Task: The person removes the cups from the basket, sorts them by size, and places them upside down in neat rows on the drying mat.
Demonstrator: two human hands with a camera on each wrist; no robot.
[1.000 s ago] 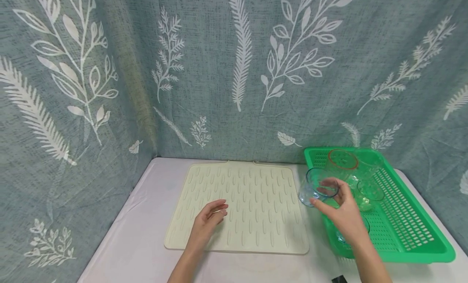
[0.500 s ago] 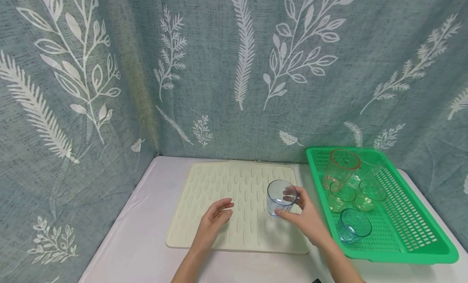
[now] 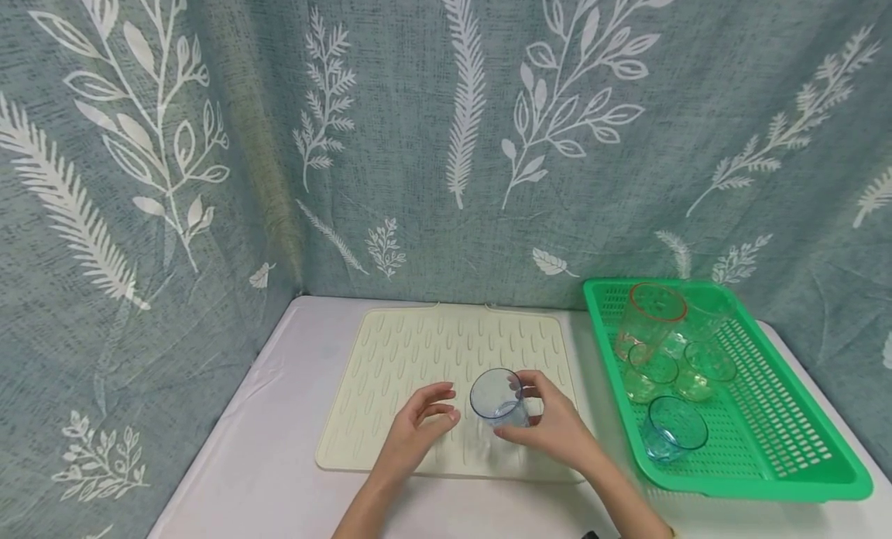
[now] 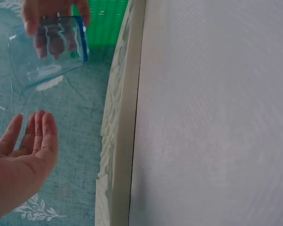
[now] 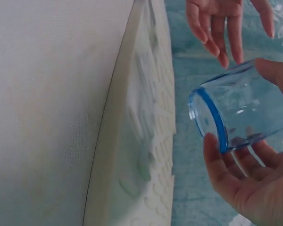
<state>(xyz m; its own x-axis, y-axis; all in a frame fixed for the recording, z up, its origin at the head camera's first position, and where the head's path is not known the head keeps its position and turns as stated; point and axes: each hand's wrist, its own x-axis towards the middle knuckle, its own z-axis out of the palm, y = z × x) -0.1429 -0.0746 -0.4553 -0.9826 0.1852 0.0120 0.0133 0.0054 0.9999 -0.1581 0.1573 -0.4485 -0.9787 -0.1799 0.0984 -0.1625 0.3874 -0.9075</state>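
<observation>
Over the front right part of the cream drying mat (image 3: 390,361), my right hand (image 3: 554,427) grips a clear bluish drinking glass (image 3: 496,399) between thumb and fingers. Its dark blue rim faces up in the head view, and the right wrist view shows the glass wall (image 5: 250,106) inside the curled hand. To the left, my left hand (image 3: 418,429) hovers above the mat with relaxed, slightly bent fingers and nothing in them. In the left wrist view those fingers (image 4: 39,134) point at the glass with a gap between. Whether the glass base touches the mat cannot be told.
A green plastic basket (image 3: 822,489) stands to the right. It holds a blue glass (image 3: 670,434), a red-rimmed tumbler (image 3: 637,334), two yellowish glasses (image 3: 648,386) and a clear glass (image 3: 705,318). A patterned curtain (image 3: 418,136) closes off the back and left.
My right hand has carried the glass from over the basket's left edge leftward and nearer, over the mat. My left hand has shifted slightly right, still holding nothing.
</observation>
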